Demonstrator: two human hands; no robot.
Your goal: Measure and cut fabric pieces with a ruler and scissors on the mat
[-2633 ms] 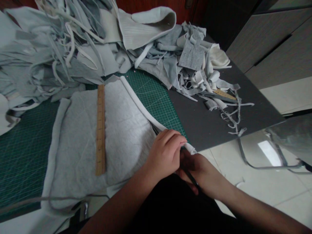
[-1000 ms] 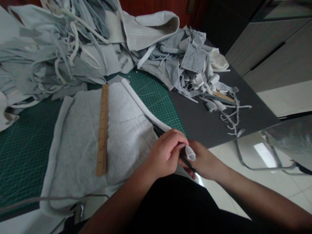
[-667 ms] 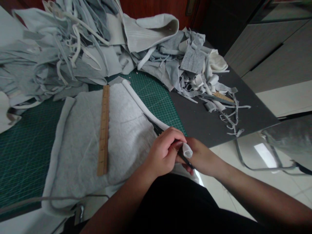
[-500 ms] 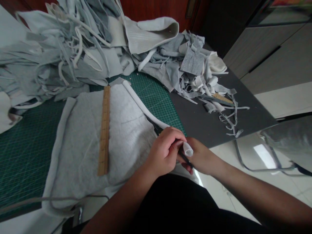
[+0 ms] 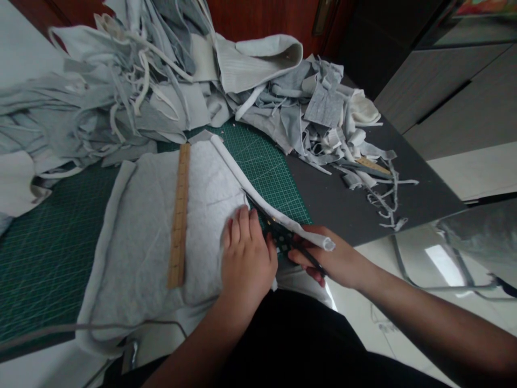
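Largest first: your grey tabletop (image 5: 323,199) runs from the pile at the back to the corner at your right. Beyond it, grey cabinet (image 5: 440,91) with doors or drawers shut; its upper section holds something red and green, too blurred to name. On the tabletop, a long heap of grey and cream scraps (image 5: 177,97), loose. Green gridded cutting mat (image 5: 52,231) in front of it. Your pale grey cloth (image 5: 149,231) lies across the mat, left edge curled, near side hanging towards your lap. Wooden ruler (image 5: 180,215) flat on the cloth, pointing away from you. White rolled strip (image 5: 264,203) follows the cloth's right edge; its hollow end sticks out over your right hand (image 5: 339,256). That hand's fingers are curled through the black scissors (image 5: 270,218), blades between strip and cloth. Left hand (image 5: 246,258) spread flat on the cloth beside the blades, fingers straight, gripping nothing. Smallest: a marked wooden tip (image 5: 374,166), possibly another ruler, among the scraps.
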